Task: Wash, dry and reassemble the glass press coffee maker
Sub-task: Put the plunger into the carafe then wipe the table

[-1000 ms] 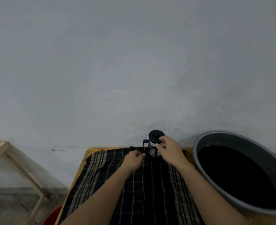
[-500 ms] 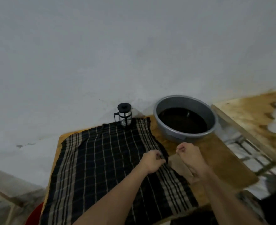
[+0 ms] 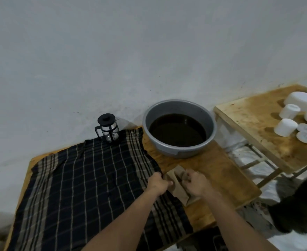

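Coffee maker [image 3: 108,128] upright; both hands [image 3: 158,182] fisted on brown cloth [image 3: 176,189].

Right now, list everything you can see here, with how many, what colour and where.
Coffee press: one, glass with black lid and frame, upright at the far edge of the cloth by the wall.
Checked cloth: one, dark with pale stripes, spread over the left of the table.
Basin: one, grey, holding dark liquid, far right of the table.
Table: one, bare wood.
Brown folded piece: one, tan, under both hands; material unclear.
Side table: one, wood, to the right.
White cups and containers: several, on the side table.
Left hand: closed on the brown piece.
Right hand: closed on it too.
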{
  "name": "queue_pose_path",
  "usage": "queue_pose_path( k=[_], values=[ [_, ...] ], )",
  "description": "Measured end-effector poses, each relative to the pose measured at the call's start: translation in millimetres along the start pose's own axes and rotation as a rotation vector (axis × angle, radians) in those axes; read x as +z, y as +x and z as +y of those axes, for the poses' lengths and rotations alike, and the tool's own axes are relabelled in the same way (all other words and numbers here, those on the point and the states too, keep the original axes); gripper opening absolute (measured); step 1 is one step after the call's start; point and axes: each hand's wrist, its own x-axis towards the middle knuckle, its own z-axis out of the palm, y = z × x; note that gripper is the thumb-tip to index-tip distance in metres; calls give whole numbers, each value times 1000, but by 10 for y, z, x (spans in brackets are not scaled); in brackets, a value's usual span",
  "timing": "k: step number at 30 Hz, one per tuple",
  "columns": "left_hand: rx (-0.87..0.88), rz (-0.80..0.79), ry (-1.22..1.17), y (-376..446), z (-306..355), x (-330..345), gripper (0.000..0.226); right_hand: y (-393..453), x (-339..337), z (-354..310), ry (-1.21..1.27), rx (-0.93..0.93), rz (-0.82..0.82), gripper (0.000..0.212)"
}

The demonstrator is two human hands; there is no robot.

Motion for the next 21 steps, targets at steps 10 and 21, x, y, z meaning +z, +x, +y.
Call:
queue_pose_path(
  k=[10,21],
  values=[
    [13,-9,-181,-136,144,-11,8,-56,-154,270,611,23,-37,31],
    [-38,-150,-696,-655,685,-137,24,-427,-418,277,387,83,299,38]
  ],
)
